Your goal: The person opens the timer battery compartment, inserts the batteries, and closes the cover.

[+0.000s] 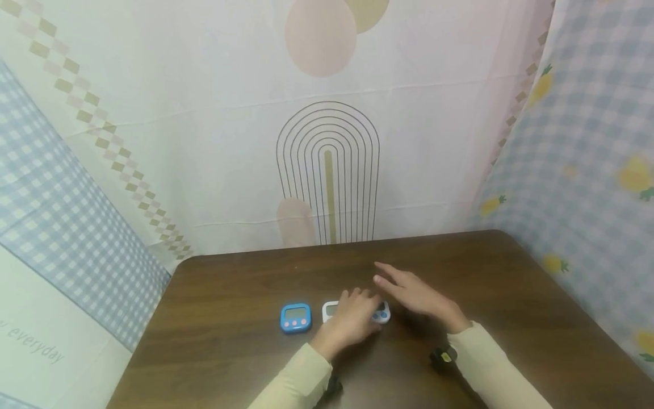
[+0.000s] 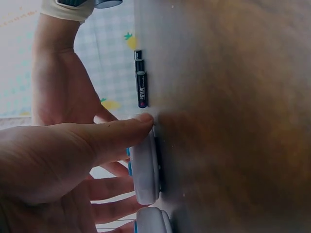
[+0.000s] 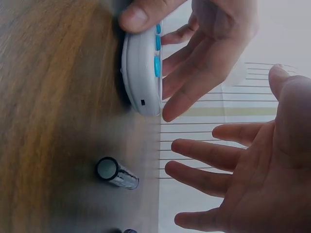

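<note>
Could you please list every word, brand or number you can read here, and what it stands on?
"everyday", on the left-hand cloth; the letters before it are cut off.
Battery: lettering too small and blurred to read.
Blue timer, white timers: no digits can be made out.
Orange marks, top left in the left wrist view: too blurred to tell.

Tabletop (image 1: 225,324): dark brown wood grain, rounded far corners
Blue timer (image 1: 296,318): left end of row, 3 pink buttons
Left white timer (image 1: 331,309): next in row, partly hidden
Right white timer (image 1: 384,314): just beside it, blue buttons
Dark cylinders (image 3: 120,175): at least 2, lying beyond right white timer
</note>
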Demonstrator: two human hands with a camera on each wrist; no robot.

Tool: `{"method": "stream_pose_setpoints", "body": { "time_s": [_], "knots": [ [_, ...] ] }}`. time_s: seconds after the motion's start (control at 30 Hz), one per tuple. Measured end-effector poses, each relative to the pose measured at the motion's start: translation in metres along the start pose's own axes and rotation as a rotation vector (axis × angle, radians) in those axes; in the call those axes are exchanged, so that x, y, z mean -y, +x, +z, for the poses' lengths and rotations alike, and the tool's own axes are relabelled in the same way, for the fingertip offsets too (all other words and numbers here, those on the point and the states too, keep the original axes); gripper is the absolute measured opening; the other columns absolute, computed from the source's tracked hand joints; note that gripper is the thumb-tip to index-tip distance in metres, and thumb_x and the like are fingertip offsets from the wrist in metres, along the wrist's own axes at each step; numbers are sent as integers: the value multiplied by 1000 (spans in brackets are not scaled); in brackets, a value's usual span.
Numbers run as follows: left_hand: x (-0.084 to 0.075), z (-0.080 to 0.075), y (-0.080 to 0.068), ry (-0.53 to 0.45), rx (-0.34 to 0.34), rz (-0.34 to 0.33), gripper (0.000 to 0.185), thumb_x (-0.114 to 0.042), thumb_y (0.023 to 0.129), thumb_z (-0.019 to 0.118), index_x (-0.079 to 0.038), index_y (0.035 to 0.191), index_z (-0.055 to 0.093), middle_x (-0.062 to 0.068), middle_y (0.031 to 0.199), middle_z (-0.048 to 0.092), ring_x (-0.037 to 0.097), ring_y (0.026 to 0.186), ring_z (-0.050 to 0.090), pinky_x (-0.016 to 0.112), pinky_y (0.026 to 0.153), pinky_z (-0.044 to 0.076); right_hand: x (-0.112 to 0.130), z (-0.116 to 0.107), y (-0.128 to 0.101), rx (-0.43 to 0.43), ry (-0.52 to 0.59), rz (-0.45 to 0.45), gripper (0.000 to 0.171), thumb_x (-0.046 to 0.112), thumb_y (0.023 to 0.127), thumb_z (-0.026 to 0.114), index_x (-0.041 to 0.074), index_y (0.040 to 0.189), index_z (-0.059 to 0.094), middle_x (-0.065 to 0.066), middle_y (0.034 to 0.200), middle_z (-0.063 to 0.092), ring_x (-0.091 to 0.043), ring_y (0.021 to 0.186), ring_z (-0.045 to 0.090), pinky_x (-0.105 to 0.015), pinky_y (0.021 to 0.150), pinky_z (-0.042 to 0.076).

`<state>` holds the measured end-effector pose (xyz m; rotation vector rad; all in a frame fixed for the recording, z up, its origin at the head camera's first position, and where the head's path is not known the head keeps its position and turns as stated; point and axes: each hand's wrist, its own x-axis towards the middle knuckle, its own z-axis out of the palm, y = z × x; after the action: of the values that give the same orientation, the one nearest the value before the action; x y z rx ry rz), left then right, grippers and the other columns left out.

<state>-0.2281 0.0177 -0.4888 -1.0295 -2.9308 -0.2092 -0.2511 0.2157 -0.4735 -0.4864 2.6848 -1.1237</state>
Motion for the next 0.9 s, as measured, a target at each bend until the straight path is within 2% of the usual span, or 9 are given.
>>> {"method": "stream_pose_setpoints", "body": {
  "time_s": [0.27, 0.57, 0.73, 0.9],
  "knots": [
    [1, -2, 2, 24, -30, 14, 53, -43, 86, 87, -22, 131, 70, 3, 125, 74, 26, 113, 67, 39, 87, 53, -1, -3, -1, -14, -15, 4, 74, 64, 109, 37, 17, 167, 33, -18, 165, 45, -47, 151, 41, -76, 120, 30],
    [4, -10, 2, -42, -84, 1, 56, -42, 89, 85, -19, 137, 68, 7, 129, 72, 28, 117, 67, 45, 93, 54, 2, -4, 1, -25, -12, 39, 73, 65, 109, 35, 18, 166, 34, -17, 166, 43, -49, 152, 38, -80, 118, 27],
    [6, -14, 0, -91, -134, -8, 63, -41, 87, 87, -18, 141, 65, 8, 129, 70, 26, 114, 66, 41, 90, 52, 1, -3, 1, -32, 54, 47, 73, 63, 110, 36, 14, 165, 35, -18, 167, 42, -45, 153, 39, -75, 121, 30],
    [7, -18, 0, -125, -161, -16, 69, -40, 86, 87, -17, 146, 61, 9, 132, 68, 24, 114, 65, 37, 89, 49, 2, -3, 1, -36, 82, 50, 69, 58, 112, 36, 14, 165, 37, -18, 167, 41, -46, 154, 36, -75, 120, 30]
  ]
}}
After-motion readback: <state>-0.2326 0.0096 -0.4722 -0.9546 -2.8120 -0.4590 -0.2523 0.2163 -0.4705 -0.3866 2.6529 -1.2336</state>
